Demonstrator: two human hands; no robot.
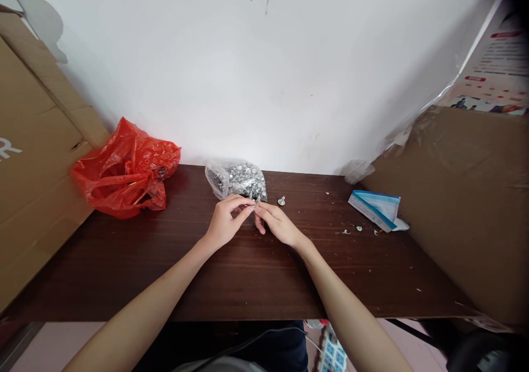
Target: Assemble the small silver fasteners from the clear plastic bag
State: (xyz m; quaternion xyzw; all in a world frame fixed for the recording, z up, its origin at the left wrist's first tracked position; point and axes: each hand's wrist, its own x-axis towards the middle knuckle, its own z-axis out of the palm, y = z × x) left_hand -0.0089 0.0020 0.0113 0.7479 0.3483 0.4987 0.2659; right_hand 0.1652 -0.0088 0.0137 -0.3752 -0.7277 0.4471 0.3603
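Over the middle of the table, the fingertips of my left hand [226, 220] and my right hand [280, 224] meet. Each hand is closed in a pinch on small silver metal pieces [257, 201] that look like wide-headed screws; fingers partly hide them, so their exact number and fit cannot be made out. Just behind the hands lies a clear plastic bag [215, 176] full of similar silver pieces. A single loose silver screw-like piece [281, 200] with a round flat head rests on the table, right of the bag.
The dark brown table [248, 284] meets a white wall [264, 85]. A red plastic bag [124, 168] and a cardboard box [41, 140] stand left. Right are a blue-and-white folded packet [376, 209], white scraps [359, 228] and another box [463, 212]. A power strip [333, 352] lies below.
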